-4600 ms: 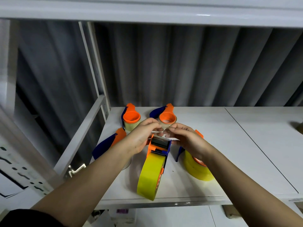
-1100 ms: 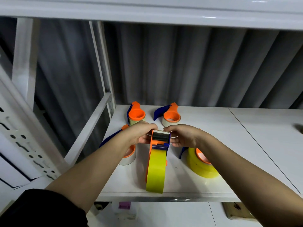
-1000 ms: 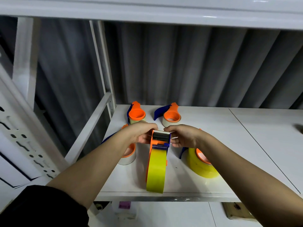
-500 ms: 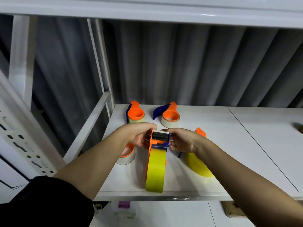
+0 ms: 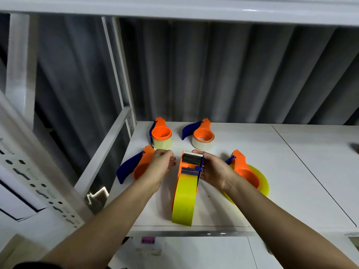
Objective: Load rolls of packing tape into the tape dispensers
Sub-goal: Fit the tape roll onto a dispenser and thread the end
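While the right hand (image 5: 214,170) keeps its grip on the cutter end of the upright dispenser (image 5: 191,167), fingers curled round its right side, the left hand (image 5: 162,165) has come off it: half a second ago both hands bracketed the orange head, and now the left sits just beside it on the left, fingers loosely curled; whether they pinch a tape end I cannot tell. The yellow roll (image 5: 184,199) stands seated in this dispenser near the front edge of the white surface (image 5: 281,171), its band running up toward the serrated blade. That release suggests the threading of this one is finished or nearly so, and the piece is ready to be set aside. Four more dispensers lie flat around it: two at the far side, the far-left dispenser (image 5: 161,135) and the far-right dispenser (image 5: 202,136), each with a pale roll fitted; one on the left (image 5: 134,169), partly hidden behind the left wrist; and one on the right (image 5: 246,173) carrying a yellow roll. By that reckoning, the task looks well along.
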### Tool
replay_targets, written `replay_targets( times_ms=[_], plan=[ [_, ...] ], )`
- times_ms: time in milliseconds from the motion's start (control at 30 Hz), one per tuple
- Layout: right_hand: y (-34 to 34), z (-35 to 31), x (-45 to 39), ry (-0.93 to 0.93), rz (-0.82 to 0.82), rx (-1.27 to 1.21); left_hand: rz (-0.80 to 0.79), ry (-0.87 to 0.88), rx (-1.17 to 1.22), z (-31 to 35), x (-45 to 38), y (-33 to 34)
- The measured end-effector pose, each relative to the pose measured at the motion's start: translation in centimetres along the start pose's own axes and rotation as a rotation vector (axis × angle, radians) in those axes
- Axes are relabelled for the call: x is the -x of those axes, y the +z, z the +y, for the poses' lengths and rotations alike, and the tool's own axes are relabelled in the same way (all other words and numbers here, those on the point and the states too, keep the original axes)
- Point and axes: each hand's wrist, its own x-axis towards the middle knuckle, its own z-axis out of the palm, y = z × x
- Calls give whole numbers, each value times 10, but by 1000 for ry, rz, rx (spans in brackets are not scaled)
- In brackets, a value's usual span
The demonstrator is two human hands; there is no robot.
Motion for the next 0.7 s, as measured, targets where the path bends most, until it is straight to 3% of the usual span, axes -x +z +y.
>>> replay_targets(
  times_ms=[67,233,467,700],
  plan=[
    [-2,2,-2,-10,-3,-19,5,69,-98,-12,9,-4],
    [-1,4,-5,-12,0,-68,-225,-103,-314,-29,25,-7],
    [3,4,0,-37,2,-97,-379,-184,-12,-32,42,-1],
    [6,4,16,-124,-37,-28,-109,-86,73,-33,55,12]
  ],
)
